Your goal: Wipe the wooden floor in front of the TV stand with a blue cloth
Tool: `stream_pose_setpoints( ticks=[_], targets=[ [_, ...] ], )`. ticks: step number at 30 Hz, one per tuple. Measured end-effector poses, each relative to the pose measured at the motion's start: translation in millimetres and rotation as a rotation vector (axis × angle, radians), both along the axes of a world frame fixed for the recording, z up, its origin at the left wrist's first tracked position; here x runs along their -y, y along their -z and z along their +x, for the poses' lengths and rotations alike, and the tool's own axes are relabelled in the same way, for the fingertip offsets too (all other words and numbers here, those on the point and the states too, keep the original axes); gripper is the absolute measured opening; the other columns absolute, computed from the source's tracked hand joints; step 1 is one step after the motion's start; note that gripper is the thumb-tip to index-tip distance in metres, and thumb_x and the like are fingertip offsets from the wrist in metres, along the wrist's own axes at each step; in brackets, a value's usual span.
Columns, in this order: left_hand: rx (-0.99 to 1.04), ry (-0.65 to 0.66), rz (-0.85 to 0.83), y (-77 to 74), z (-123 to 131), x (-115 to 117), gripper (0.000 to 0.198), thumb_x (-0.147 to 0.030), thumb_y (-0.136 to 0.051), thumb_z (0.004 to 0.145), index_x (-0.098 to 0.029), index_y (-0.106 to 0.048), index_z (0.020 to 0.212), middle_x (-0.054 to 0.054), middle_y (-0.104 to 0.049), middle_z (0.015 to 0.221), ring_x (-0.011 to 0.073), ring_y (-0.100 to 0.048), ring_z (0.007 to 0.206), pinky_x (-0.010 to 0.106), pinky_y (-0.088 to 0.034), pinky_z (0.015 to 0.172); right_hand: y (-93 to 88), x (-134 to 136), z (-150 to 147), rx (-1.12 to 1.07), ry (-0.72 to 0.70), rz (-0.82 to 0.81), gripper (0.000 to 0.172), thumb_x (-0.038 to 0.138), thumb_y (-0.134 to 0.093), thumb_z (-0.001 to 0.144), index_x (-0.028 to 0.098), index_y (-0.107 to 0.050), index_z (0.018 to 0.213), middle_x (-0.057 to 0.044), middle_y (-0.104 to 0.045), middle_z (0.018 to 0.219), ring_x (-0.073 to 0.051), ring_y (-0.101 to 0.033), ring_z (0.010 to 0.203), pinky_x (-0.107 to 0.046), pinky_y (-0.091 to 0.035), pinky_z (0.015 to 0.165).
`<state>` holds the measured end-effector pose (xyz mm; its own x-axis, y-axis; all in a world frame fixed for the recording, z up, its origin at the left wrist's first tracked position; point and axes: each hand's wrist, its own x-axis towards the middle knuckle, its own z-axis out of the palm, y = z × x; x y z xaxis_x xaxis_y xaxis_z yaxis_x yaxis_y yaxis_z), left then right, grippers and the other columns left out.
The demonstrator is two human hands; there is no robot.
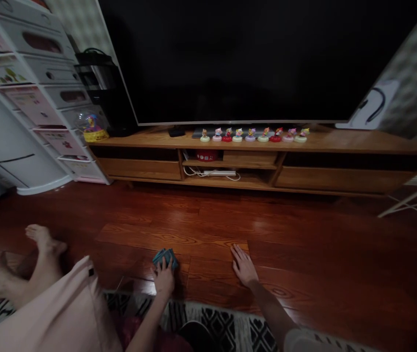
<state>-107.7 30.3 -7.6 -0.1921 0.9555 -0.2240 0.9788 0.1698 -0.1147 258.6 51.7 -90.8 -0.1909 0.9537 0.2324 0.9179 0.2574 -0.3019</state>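
Note:
My left hand [164, 278] rests on a folded teal cloth [164, 255] on the wooden floor [208, 220], its fingers over the near part of the cloth and gripping it. To the right, my right hand [244, 265] lies palm down on the floorboards with its fingers stretched out and nothing in it. The undersides of both hands are hidden.
A low wooden TV cabinet [142, 168] stands ahead, bearing several small figurines [250, 135] and a large dark television [230, 58]. Another person's bare feet [43, 239] and a pink cushion [57, 313] are at left. A patterned rug [193, 313] lies nearest me.

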Motion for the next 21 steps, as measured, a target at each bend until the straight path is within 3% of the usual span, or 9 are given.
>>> stream_pose_setpoints(
  ticks=[4, 8, 11, 14, 18, 21],
  targets=[
    [0.079, 0.225, -0.050, 12.8, 51, 20, 0.061, -0.015, -0.042, 0.091, -0.026, -0.044, 0.150, 0.015, -0.045, 0.153, 0.0380, -0.043, 0.138, 0.064, -0.019, 0.115, 1.6, 0, 0, 0.013, 0.002, 0.019, 0.065, 0.022, -0.037, 0.093, 0.027, -0.027, 0.157, -0.004, -0.036, 0.160, -0.020, -0.029, 0.148, -0.045, -0.031, 0.118],
    [0.287, 0.529, -0.125, 31.2, 118, 44, 0.058, -0.027, -0.044, 0.094, -0.036, -0.042, 0.150, 0.007, -0.039, 0.158, 0.0364, -0.033, 0.144, 0.064, -0.013, 0.117, 4.6, -1, 2, 0.022, -0.004, 0.035, 0.065, 0.022, -0.037, 0.093, 0.028, -0.026, 0.157, -0.004, -0.037, 0.160, -0.021, -0.031, 0.147, -0.046, -0.032, 0.117],
    [0.356, 0.595, -0.157, 33.4, 136, 45, 0.053, -0.030, -0.042, 0.096, -0.041, -0.044, 0.148, 0.002, -0.037, 0.159, 0.0337, -0.032, 0.145, 0.064, -0.011, 0.119, 6.0, -1, 3, 0.015, -0.014, 0.038, 0.064, 0.022, -0.036, 0.094, 0.029, -0.027, 0.157, -0.004, -0.038, 0.159, -0.021, -0.032, 0.147, -0.046, -0.032, 0.117],
    [0.339, 0.490, -0.121, 20.9, 112, 26, 0.055, -0.026, -0.042, 0.095, -0.041, -0.044, 0.148, 0.000, -0.034, 0.160, 0.0313, -0.031, 0.146, 0.062, -0.013, 0.119, 6.1, -1, 3, 0.008, -0.009, 0.038, 0.064, 0.022, -0.035, 0.094, 0.029, -0.029, 0.156, -0.003, -0.038, 0.159, -0.020, -0.031, 0.147, -0.044, -0.031, 0.117],
    [0.138, 0.160, -0.059, -5.2, 39, -1, 0.058, -0.017, -0.036, 0.096, -0.035, -0.042, 0.150, 0.004, -0.032, 0.161, 0.0289, -0.031, 0.146, 0.059, -0.022, 0.116, 4.0, -2, 1, 0.003, -0.002, 0.025, 0.063, 0.023, -0.035, 0.093, 0.027, -0.031, 0.156, -0.004, -0.039, 0.159, -0.020, -0.032, 0.147, -0.045, -0.031, 0.118],
    [0.015, -0.038, -0.052, -18.8, -7, -5, 0.061, -0.010, -0.030, 0.095, -0.031, -0.040, 0.152, 0.008, -0.034, 0.160, 0.0294, -0.035, 0.144, 0.060, -0.028, 0.113, 1.8, -1, 1, 0.006, -0.003, 0.016, 0.061, 0.023, -0.034, 0.094, 0.026, -0.035, 0.154, -0.004, -0.039, 0.159, -0.020, -0.032, 0.147, -0.044, -0.031, 0.117]
  ],
)
